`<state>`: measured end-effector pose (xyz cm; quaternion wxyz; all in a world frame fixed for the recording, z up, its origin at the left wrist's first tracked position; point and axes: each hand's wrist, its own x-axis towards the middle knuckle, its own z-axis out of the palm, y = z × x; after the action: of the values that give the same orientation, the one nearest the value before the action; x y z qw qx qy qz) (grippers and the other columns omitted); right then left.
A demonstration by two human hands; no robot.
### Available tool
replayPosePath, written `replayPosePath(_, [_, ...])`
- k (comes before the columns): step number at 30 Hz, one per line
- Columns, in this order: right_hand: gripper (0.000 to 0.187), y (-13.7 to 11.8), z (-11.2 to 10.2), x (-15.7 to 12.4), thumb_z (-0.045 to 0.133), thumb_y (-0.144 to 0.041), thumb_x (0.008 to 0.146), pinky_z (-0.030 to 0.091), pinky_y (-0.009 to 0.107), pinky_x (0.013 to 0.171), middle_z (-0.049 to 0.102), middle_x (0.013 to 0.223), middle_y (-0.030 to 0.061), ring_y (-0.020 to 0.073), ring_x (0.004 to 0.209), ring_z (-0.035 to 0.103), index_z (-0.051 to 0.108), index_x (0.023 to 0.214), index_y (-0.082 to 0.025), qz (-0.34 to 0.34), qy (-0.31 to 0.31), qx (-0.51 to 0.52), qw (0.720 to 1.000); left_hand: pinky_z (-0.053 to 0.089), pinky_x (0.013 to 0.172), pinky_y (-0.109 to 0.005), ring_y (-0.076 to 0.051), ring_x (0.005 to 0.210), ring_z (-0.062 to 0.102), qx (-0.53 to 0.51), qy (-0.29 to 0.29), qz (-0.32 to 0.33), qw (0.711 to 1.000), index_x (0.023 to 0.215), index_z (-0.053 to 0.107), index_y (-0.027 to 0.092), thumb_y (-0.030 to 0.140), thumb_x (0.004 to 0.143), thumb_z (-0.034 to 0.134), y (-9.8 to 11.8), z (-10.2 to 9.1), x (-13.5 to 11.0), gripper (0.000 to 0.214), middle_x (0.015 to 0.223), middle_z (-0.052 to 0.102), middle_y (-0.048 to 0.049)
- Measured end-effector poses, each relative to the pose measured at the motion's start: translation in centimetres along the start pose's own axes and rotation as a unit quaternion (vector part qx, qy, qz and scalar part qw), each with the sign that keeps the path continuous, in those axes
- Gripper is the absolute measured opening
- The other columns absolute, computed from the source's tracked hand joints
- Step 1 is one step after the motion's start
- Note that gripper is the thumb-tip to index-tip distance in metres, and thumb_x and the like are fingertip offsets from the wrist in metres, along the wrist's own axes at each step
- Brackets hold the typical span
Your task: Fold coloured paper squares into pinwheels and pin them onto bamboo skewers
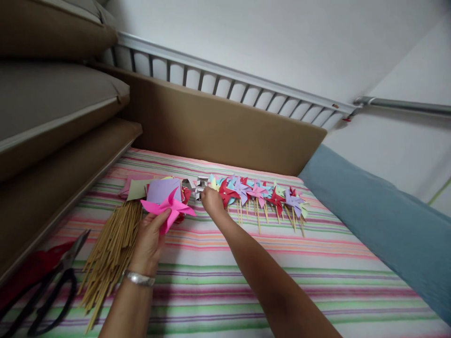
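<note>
My left hand (pixel 151 232), with a metal bracelet at the wrist, pinches a bright pink paper pinwheel (pixel 171 206) that has no stick on it. My right hand (pixel 212 201) reaches to small grey-silver boxes (pixel 202 182), its fingers closed at their near side. Whatever those fingertips grip is hidden. Just right of that hand lies a row of finished pinwheels (pixel 259 191) on sticks, in red, purple, pink, blue and pale green. Behind the pink pinwheel sit lilac paper squares (pixel 164 189) and a pale green paper sheet (pixel 138 189).
A bundle of thin wooden sticks (pixel 112 244) lies left of my left hand. Black-handled scissors (pixel 58 277) rest at the lower left. Striped cloth (pixel 225 281) covers the surface. Stacked cushions (pixel 59 94), a brown board (pixel 218 126) and a blue padded edge (pixel 369 220) surround it.
</note>
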<state>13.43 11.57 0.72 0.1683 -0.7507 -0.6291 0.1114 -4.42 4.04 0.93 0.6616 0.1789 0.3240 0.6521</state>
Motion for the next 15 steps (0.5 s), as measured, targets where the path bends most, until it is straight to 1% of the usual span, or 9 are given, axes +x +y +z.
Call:
replayPosePath(2, [0.022,1.1,0.0,-2.5,0.043,-0.022,0.087,0.045,0.025,0.068,0.069,0.091,0.0122,0.0185,0.082,0.064,0.062,0.090,-0.013,0.000,-0.016,0.041,0.999,0.053,0.062,-0.022,-0.013,0.059,0.065,0.003,-0.004,0.001,1.000,0.069,0.070,0.016,0.016,0.053,0.079,0.0,0.1,-0.1,0.018,0.064,0.071,0.0005])
replayPosePath(3, [0.022,1.7,0.2,-4.1,0.044,-0.024,0.086,0.045,0.023,0.062,0.070,0.082,0.0093,0.0157,0.071,0.064,0.063,0.084,-0.013,0.002,-0.038,0.064,0.997,0.053,0.061,-0.022,-0.013,0.058,0.065,0.003,-0.008,0.002,1.000,0.068,0.070,0.015,0.016,0.053,0.079,0.0,0.1,-0.2,0.018,0.063,0.071,0.0005])
replayPosePath(5, [0.022,3.0,0.9,-7.5,0.046,-0.025,0.085,0.041,0.020,0.049,0.069,0.067,0.0041,0.0107,0.051,0.058,0.062,0.076,-0.014,0.004,-0.095,0.106,0.990,0.052,0.062,-0.023,-0.012,0.057,0.064,0.001,-0.014,0.004,1.000,0.069,0.070,0.015,0.016,0.053,0.079,0.0,0.3,-0.3,0.018,0.063,0.071,0.0006])
replayPosePath(7, [0.018,4.1,1.8,-10.6,0.051,-0.022,0.082,0.037,0.018,0.043,0.066,0.058,0.0009,0.0081,0.042,0.051,0.062,0.070,-0.014,0.006,-0.140,0.134,0.981,0.052,0.063,-0.024,-0.012,0.055,0.064,-0.003,-0.017,0.008,1.000,0.067,0.069,0.015,0.016,0.052,0.079,-0.1,0.5,-0.5,0.018,0.061,0.070,0.0012])
replayPosePath(9, [0.015,4.7,2.4,-12.6,0.055,-0.020,0.078,0.036,0.019,0.044,0.064,0.055,-0.0008,0.0077,0.042,0.050,0.062,0.066,-0.015,0.001,-0.159,0.152,0.975,0.052,0.063,-0.024,-0.011,0.055,0.063,-0.002,-0.019,0.016,1.000,0.063,0.068,0.015,0.016,0.051,0.079,-0.2,0.6,-0.7,0.017,0.059,0.069,0.0015])
replayPosePath(11, [0.012,5.1,2.7,-13.6,0.057,-0.018,0.076,0.039,0.020,0.050,0.064,0.059,-0.0009,0.0093,0.049,0.053,0.063,0.066,-0.017,-0.011,-0.156,0.161,0.974,0.051,0.062,-0.024,-0.011,0.055,0.062,0.002,-0.016,0.021,1.000,0.062,0.067,0.014,0.016,0.051,0.079,-0.4,0.7,-0.8,0.016,0.059,0.069,0.0012])
replayPosePath(13, [0.009,5.3,2.5,-13.9,0.057,-0.016,0.076,0.042,0.022,0.059,0.067,0.069,0.0005,0.0120,0.061,0.058,0.066,0.073,-0.018,-0.025,-0.136,0.165,0.976,0.051,0.062,-0.024,-0.011,0.056,0.062,0.006,-0.011,0.022,1.000,0.063,0.068,0.014,0.015,0.051,0.079,-0.5,0.8,-0.9,0.016,0.060,0.070,0.0008])
replayPosePath(15, [0.015,5.4,2.3,-14.3,0.055,-0.013,0.077,0.044,0.025,0.070,0.068,0.082,0.0030,0.0149,0.075,0.060,0.067,0.084,-0.019,-0.031,-0.105,0.164,0.980,0.051,0.062,-0.024,-0.011,0.057,0.062,0.010,-0.012,0.022,1.000,0.066,0.069,0.014,0.015,0.051,0.079,-0.6,0.8,-0.9,0.017,0.062,0.070,0.0004])
